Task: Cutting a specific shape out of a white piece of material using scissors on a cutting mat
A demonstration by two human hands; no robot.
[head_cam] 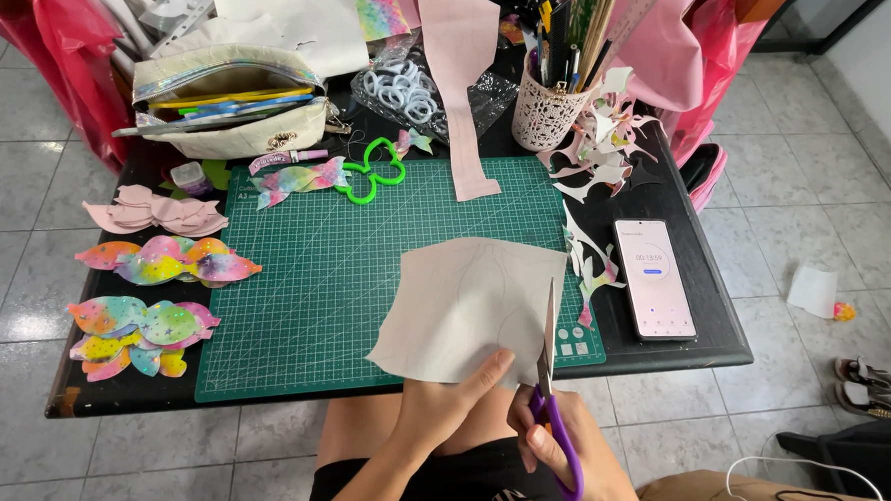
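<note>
My left hand [451,401] pinches the near edge of a pale pink sheet [468,307] with faint traced outlines, holding it above the green cutting mat [314,275]. My right hand [569,448] grips purple-handled scissors [550,385]; their blades point away from me along the sheet's right edge. Both hands hover over the table's front edge, above my lap.
Rainbow and pink bow-shaped cutouts [165,260] lie on the table's left. A green bow template [372,173], a pencil pouch [226,106], a white lace pen cup [550,110], a bag of rings [405,86], paper scraps [595,162] and a phone [653,278] surround the mat. Shoes [870,384] lie on the floor at right.
</note>
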